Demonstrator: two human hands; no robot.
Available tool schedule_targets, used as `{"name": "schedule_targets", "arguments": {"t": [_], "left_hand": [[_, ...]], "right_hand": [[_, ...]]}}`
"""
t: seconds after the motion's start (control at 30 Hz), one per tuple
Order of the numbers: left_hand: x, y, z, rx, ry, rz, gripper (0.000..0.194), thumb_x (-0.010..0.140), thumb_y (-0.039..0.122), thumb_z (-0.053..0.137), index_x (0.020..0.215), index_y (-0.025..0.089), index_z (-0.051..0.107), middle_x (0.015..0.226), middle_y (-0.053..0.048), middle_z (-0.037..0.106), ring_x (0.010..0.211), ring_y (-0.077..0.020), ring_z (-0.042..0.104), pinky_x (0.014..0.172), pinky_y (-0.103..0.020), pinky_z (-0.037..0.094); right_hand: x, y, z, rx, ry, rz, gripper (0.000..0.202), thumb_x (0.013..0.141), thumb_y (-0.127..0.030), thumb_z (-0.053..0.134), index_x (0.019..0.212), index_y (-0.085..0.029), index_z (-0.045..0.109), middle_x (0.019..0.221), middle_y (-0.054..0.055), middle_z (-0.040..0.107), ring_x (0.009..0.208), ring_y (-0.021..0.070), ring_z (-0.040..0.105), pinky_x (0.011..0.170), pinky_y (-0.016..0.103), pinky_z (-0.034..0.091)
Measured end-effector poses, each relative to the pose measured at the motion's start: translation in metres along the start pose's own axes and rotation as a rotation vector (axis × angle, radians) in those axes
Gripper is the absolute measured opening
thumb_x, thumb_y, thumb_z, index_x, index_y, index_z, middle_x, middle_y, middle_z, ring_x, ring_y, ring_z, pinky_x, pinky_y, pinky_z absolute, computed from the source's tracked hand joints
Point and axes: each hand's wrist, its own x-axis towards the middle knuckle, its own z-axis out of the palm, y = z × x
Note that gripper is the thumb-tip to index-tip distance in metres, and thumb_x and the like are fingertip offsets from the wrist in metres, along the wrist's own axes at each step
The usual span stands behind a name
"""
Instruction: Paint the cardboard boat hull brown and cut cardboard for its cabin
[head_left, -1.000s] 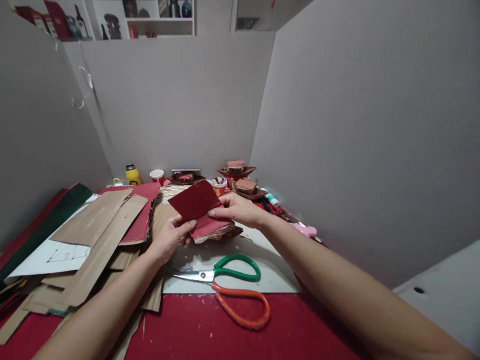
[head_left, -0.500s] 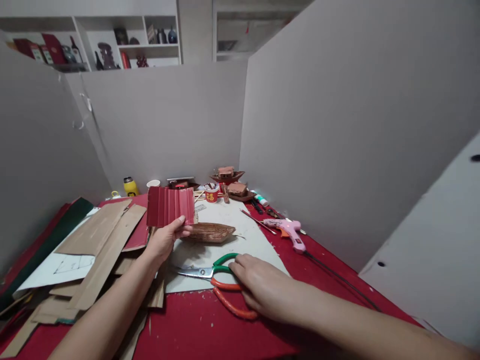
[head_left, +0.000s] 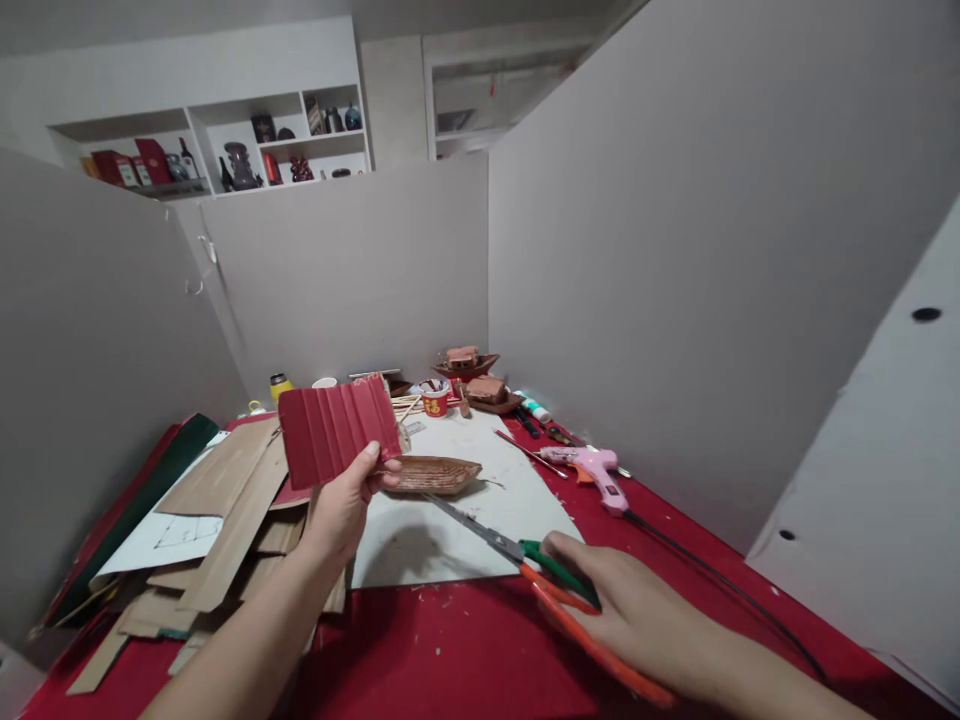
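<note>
Between thumb and fingers, my left hand grips a creased piece of red cardboard, raised above the table. My right hand is closed round the handles of a pair of scissors, one green and one orange. Their blades point up and left, toward a brown wooden model boat hull lying on a white sheet. The hull's left end is hidden behind my left hand.
Cut cardboard is heaped on the left. To the right lies a pink glue gun with its black cord. Finished model boats, a red cup and a yellow bottle stand at the back. Grey partitions enclose the red table.
My right hand has lifted the scissors off the table and swung the blades upward. The red cardboard has tilted in my left hand. The whole view has shifted slightly.
</note>
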Motion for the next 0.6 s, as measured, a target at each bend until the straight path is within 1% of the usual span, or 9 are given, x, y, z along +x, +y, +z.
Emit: {"name": "schedule_targets", "arguments": {"t": [0.1,0.2,0.3,0.4,0.47,0.6], "left_hand": [[-0.021,0.002,0.01,-0.059,0.016,-0.029,0.033,0.049,0.03,0.093,0.065,0.01,0.073,0.058,-0.003,0.07,0.053,-0.0101,0.062,0.053,-0.018,0.053],[-0.041,0.001,0.018,-0.096,0.054,-0.036,0.038,0.043,0.034,0.096,0.064,0.011,0.074,0.057,-0.002,0.069,0.051,-0.0083,0.06,0.05,-0.015,0.052],[-0.06,-0.004,0.024,-0.123,0.098,-0.032,0.039,0.043,0.038,0.096,0.063,0.013,0.073,0.056,-0.001,0.068,0.05,-0.0074,0.059,0.051,-0.015,0.052],[-0.073,-0.013,0.029,-0.141,0.123,-0.038,0.04,0.042,0.04,0.096,0.059,0.014,0.072,0.055,0.0,0.067,0.051,-0.0075,0.058,0.053,-0.015,0.052],[-0.078,-0.02,0.033,-0.146,0.128,-0.049,0.039,0.043,0.041,0.096,0.059,0.014,0.072,0.055,0.0,0.067,0.051,-0.0078,0.058,0.054,-0.016,0.053],[-0.084,-0.034,0.037,-0.142,0.144,-0.059,0.04,0.044,0.044,0.095,0.058,0.015,0.072,0.055,0.001,0.065,0.052,-0.0072,0.057,0.057,-0.015,0.052]], "right_hand": [[-0.006,-0.01,0.008,0.213,0.088,-0.022,0.029,0.09,-0.051,0.051,0.082,-0.023,0.047,0.076,0.001,0.063,0.069,0.0188,0.056,0.062,0.028,0.04],[-0.01,-0.019,0.017,0.361,0.083,-0.068,0.022,0.089,-0.045,0.053,0.087,-0.024,0.045,0.073,-0.003,0.058,0.066,0.0164,0.051,0.06,0.027,0.039],[-0.011,-0.024,0.024,0.437,0.052,-0.106,0.019,0.088,-0.04,0.053,0.09,-0.024,0.043,0.074,-0.004,0.054,0.064,0.0149,0.046,0.06,0.026,0.038],[-0.012,-0.029,0.028,0.469,0.049,-0.123,0.021,0.086,-0.036,0.058,0.095,-0.025,0.043,0.075,-0.005,0.053,0.064,0.0142,0.044,0.059,0.026,0.036],[-0.013,-0.033,0.028,0.504,0.042,-0.135,0.022,0.085,-0.033,0.06,0.096,-0.025,0.042,0.072,-0.007,0.052,0.062,0.0134,0.043,0.058,0.025,0.034],[-0.018,-0.039,0.027,0.543,0.067,-0.122,0.023,0.082,-0.03,0.063,0.088,-0.025,0.041,0.066,-0.009,0.049,0.056,0.0115,0.039,0.053,0.024,0.03]]}}
